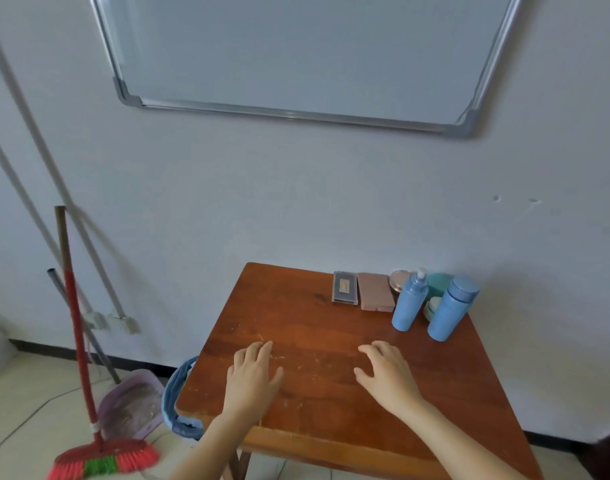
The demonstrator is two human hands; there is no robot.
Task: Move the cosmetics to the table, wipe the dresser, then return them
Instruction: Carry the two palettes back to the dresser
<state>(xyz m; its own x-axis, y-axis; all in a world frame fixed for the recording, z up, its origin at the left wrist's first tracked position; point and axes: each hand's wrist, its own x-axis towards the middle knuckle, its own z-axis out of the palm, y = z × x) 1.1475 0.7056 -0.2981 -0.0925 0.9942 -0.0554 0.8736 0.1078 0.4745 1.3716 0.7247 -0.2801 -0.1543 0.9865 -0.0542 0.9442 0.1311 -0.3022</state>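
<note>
Both my forearms getting cut off below, left hand (pixel 253 377) and right hand (pixel 386 374) resting flat and empty on the near half of the table (pixel 314 323), cosmetics (pixel 373 292) sitting at its far right corner, jars (pixel 438 284) hiding behind blue bottles (pixel 450 310).

A table (pixel 314 341) is set against the far wall, under a whiteboard (pixel 296 53). The cosmetics are grouped at its far right corner. A flat case (pixel 345 288) is placed leftmost, with a palette (pixel 373 291) just beside it on the right, then a round compact (pixel 399 280). A spray bottle (pixel 410 303) and a capped bottle (pixel 450 308) are stood nearer, with a large jar (pixel 438 284) behind them and a small jar (pixel 434 306) between them. The left hand (pixel 253 375) and right hand (pixel 386 372) are laid on the near half, apart. A bin (pixel 179 400) is placed against the table's left edge. A dustpan (pixel 130 403) and broom (pixel 89 375) are found further left, on the floor.
</note>
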